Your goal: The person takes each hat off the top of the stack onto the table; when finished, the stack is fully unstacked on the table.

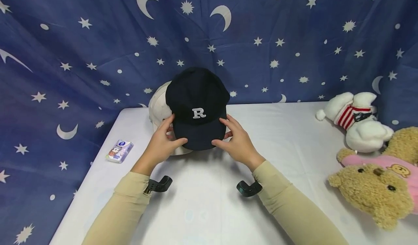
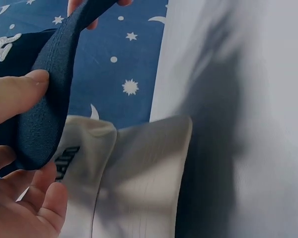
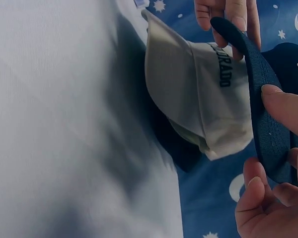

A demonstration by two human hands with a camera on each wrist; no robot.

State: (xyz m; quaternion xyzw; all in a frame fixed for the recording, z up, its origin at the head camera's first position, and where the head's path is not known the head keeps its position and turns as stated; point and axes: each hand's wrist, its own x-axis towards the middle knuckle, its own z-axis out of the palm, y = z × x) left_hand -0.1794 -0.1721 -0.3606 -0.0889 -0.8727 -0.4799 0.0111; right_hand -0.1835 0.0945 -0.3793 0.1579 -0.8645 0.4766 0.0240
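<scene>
A navy baseball cap (image 1: 197,92) with a white letter R is held up by both hands, its brim (image 1: 200,135) pointing toward me. My left hand (image 1: 162,142) pinches the brim's left edge, thumb on top and fingers beneath. At the opposite edge my right hand (image 1: 240,143) grips it the same way. Behind and below is a cream baseball cap (image 1: 160,105) with dark lettering, partly hidden by the navy one. In both wrist views the navy brim (image 2: 44,99) is apart from the cream cap (image 3: 176,74), which sits on the white table.
A small purple-and-white tissue pack (image 1: 119,151) lies on the table (image 1: 202,208) at left. On the right are a white plush toy (image 1: 362,121) in a red-striped top and a tan teddy bear (image 1: 372,190) in pink. A blue star-and-moon curtain (image 1: 261,27) hangs behind the table.
</scene>
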